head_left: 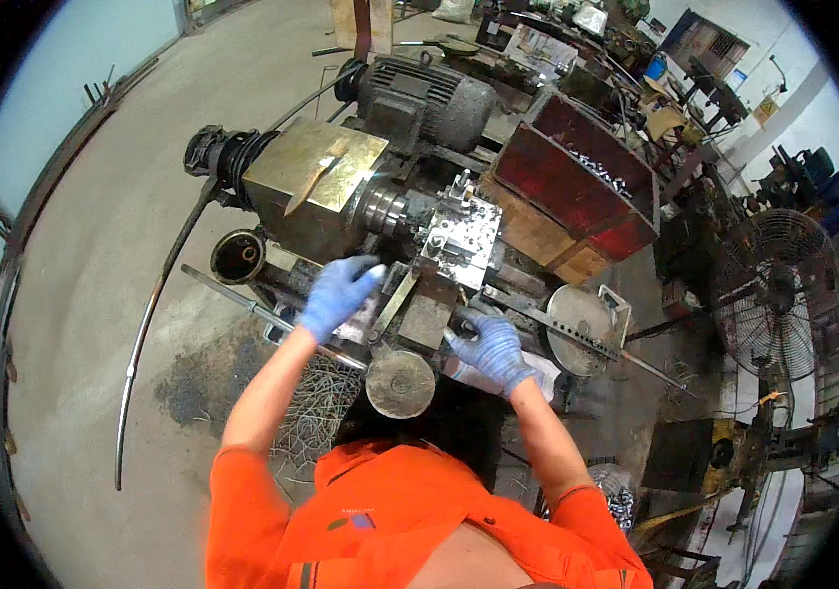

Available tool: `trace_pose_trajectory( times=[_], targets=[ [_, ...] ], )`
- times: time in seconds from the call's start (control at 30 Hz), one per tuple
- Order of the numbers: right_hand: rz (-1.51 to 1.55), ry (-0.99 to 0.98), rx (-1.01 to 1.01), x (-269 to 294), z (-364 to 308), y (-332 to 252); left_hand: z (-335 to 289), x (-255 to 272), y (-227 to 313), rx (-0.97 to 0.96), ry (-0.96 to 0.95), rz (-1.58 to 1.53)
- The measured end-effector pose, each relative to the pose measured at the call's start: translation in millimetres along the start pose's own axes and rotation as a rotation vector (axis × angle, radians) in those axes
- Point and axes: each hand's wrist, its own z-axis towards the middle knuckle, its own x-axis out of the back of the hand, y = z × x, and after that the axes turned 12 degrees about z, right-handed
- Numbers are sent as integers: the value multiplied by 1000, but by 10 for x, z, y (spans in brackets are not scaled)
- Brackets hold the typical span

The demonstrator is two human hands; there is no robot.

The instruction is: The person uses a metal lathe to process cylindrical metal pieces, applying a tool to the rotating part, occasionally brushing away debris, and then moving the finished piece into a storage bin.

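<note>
My left hand (337,298), in a blue glove with grey fingertips, hovers left of the lathe's tool slide, just below the chuck (383,210). Its fingers are bent together; whatever they may pinch is too small to make out. My right hand (494,346), gloved alike, is at the right side of the slide block (427,312), thumb and fingers apart. A shiny metal tool post (462,236) with bolts sits beyond it, by the chuck. Closest to my body is a round grey disc (400,384). A long metal bar (262,312) runs beneath my left wrist.
A brush (313,187) lies on the brass-coloured headstock cover (333,157). Behind stands a motor (424,103); at right, a red bin (576,167) with metal parts. Metal shavings (316,417) cover the floor below my left arm. A fan (778,285) stands far right.
</note>
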Motion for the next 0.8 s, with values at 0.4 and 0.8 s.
trace_pose_trajectory(
  times=[0.4, 0.8],
  targets=[
    [46, -38, -8, 187, 28, -186, 735, -889, -223, -1, 109, -279],
    [-151, 87, 115, 302, 296, -345, 626, -737, -96, -54, 176, -135]
  ],
)
